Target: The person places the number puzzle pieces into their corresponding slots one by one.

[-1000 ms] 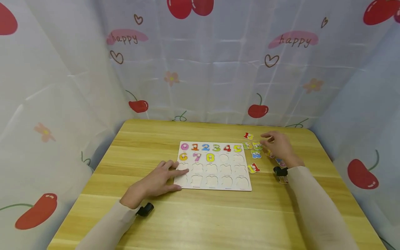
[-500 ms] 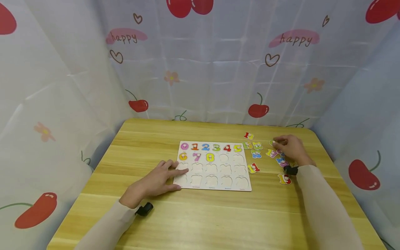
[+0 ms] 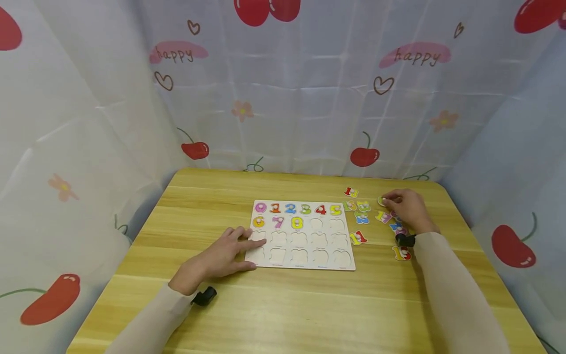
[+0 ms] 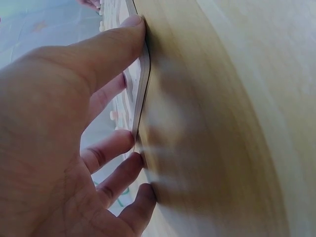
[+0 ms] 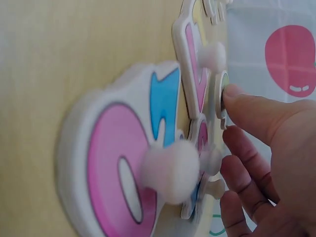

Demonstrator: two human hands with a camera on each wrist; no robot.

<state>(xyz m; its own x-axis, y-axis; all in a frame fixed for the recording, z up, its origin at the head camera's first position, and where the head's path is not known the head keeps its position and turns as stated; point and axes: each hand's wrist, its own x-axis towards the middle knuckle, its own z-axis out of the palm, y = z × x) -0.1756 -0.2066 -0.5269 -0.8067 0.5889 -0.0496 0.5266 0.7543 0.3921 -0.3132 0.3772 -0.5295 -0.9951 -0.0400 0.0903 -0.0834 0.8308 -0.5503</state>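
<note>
A white number puzzle board (image 3: 287,253) lies on the table, with number pieces 0 to 8 in its upper slots. My left hand (image 3: 225,253) rests with spread fingers on the board's left edge; in the left wrist view its thumb (image 4: 111,47) touches the board's rim (image 4: 143,89). To the right of the board, my right hand (image 3: 409,209) pinches a green-faced number piece (image 3: 381,200) between thumb and fingers. The thumb (image 5: 252,108) lies against that piece (image 5: 220,94) in the right wrist view; its numeral is mostly hidden.
Several loose number pieces lie right of the board, among them a red-and-yellow 11 (image 3: 359,238), a 13 (image 3: 351,192) and a red-and-yellow piece (image 3: 401,253) nearer me. A pink-and-blue piece (image 5: 123,158) with a white knob fills the right wrist view. A curtain (image 3: 292,123) stands behind the table.
My right hand has moved right from beside the green pieces near the board to the farther green piece, then slightly left with it pinched. The left hand has stayed put.
</note>
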